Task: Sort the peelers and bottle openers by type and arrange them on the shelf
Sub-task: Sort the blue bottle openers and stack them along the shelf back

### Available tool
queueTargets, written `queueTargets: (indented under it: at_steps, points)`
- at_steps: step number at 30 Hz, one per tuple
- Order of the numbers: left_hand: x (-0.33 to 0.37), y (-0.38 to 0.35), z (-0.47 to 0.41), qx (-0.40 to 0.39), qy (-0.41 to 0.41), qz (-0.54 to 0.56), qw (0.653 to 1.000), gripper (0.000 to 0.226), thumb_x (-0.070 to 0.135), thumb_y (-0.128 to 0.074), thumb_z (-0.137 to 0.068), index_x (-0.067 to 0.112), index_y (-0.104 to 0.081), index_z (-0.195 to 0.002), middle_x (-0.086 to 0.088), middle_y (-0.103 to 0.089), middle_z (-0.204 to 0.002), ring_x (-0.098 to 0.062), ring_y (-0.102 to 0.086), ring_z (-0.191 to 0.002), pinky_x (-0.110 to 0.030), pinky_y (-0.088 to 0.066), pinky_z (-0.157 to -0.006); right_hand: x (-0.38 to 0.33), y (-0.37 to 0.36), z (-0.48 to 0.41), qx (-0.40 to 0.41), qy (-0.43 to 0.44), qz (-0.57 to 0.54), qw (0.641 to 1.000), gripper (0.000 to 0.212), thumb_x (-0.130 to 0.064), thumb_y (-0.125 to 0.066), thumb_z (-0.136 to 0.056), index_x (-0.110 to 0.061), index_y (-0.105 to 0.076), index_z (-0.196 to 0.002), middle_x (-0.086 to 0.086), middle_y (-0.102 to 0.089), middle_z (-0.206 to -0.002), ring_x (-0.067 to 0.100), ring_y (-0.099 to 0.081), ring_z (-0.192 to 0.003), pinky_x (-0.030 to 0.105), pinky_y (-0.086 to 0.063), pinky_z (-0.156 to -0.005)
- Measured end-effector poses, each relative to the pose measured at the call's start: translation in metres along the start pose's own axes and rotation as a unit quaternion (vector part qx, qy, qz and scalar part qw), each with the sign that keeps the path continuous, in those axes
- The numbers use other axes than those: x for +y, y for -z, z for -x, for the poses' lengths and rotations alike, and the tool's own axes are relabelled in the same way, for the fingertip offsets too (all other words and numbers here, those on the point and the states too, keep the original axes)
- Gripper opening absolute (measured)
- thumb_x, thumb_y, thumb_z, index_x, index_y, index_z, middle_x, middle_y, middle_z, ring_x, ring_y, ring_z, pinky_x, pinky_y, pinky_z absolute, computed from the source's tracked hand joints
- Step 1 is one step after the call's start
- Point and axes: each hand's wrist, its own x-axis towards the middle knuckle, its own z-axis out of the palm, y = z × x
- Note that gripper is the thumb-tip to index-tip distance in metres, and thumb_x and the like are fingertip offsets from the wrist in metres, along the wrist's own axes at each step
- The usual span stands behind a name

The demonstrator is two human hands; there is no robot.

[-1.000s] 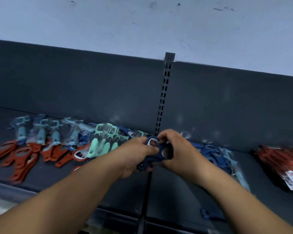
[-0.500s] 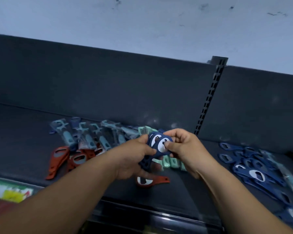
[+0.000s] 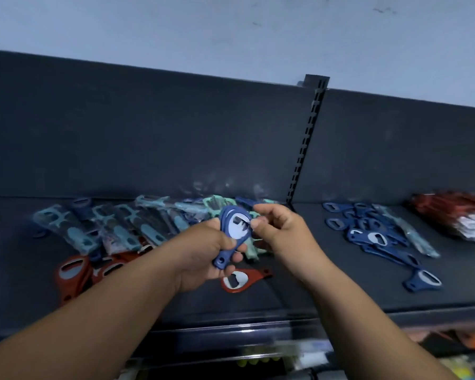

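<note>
The stack of blue bottle openers (image 3: 235, 234) is off the shelf in the middle of the view, held between both hands over the mixed heap. I have the left hand (image 3: 203, 256) wrapped round the handles, fingers curled tight, with the heads fanned upward. I see several nested rims but cannot tell how many. The right hand (image 3: 281, 234) is at the head end, its fingertips (image 3: 255, 222) pinching the rim of the topmost opener and the remaining fingers loosely curled.

Just under the stack a single red opener (image 3: 242, 279) lies flat on the shelf (image 3: 299, 294). Behind the hands sit mint-green pieces (image 3: 220, 205). To the left, teal peelers (image 3: 115, 229) in clear sleeves run along the far side, with more red openers (image 3: 74, 272) nearer. To the right, past the slotted upright (image 3: 307, 141), a loose pile of blue openers (image 3: 373, 237) lies with one sleeved teal peeler (image 3: 412, 237) across it, and red packaged goods (image 3: 455, 212) sit at the far right.

I judge that I am in the sorting step, squaring up the blue openers into one bundle before placing them. The next move probably calls for carrying the bundle right, past the upright, and laying it beside the blue pile. The left-hand grip on the handles has to hold so the fan does not slide apart. The stray peeler on that side looks like it belongs back on the left.
</note>
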Motion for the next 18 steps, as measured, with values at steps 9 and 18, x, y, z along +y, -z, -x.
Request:
queueTargets:
  at_steps: [9, 18]
  points:
    - [0.007, -0.057, -0.037, -0.085, 0.001, -0.062, 0.994, 0.036, -0.001, -0.042, -0.097, 0.028, -0.057, -0.114, -0.003, -0.063, -0.093, -0.014, -0.058, -0.077, -0.03, -0.049, -0.062, 0.026, 0.165, 0.009, 0.172, -0.083, 0.386, 0.902, 0.028, -0.024, -0.065, -0.087, -0.016, -0.063, -0.114, 0.003, -0.066, -0.115, 0.022, -0.061, -0.104, 0.03, -0.045, -0.089]
    - [0.01, -0.133, -0.072, -0.098, 0.006, -0.054, 0.994, 0.037, -0.004, -0.035, -0.096, 0.023, -0.055, -0.113, -0.005, -0.062, -0.084, -0.015, -0.053, -0.066, -0.024, -0.04, -0.053, 0.036, 0.255, 0.029, 0.096, -0.294, 0.507, 0.804, 0.061, -0.037, -0.073, -0.078, -0.021, -0.049, -0.131, 0.007, -0.057, -0.132, 0.026, -0.055, -0.117, 0.032, -0.045, -0.097]
